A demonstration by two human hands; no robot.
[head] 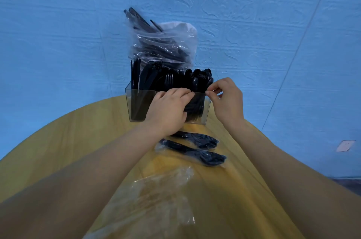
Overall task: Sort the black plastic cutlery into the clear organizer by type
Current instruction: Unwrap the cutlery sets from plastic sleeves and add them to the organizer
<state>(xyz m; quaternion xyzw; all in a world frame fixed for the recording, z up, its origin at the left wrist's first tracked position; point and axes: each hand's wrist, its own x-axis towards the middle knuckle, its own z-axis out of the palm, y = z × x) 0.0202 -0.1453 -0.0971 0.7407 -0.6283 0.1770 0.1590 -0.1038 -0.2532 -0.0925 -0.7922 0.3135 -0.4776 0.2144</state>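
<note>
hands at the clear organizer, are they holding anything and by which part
The right hand pinches the front top rim of the clear plastic organizer near its right corner. The left hand lies against its front wall; whether it grips anything cannot be told.

The left hand (168, 110) hides the organizer (136, 105) front's middle; what its fingers hold is unclear.

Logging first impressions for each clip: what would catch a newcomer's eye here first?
The clear organizer at the far edge of the yellow table, packed with upright black cutlery, with both hands at its front rim. Behind it stands a clear bag of cutlery; two wrapped bundles lie nearer.
</note>
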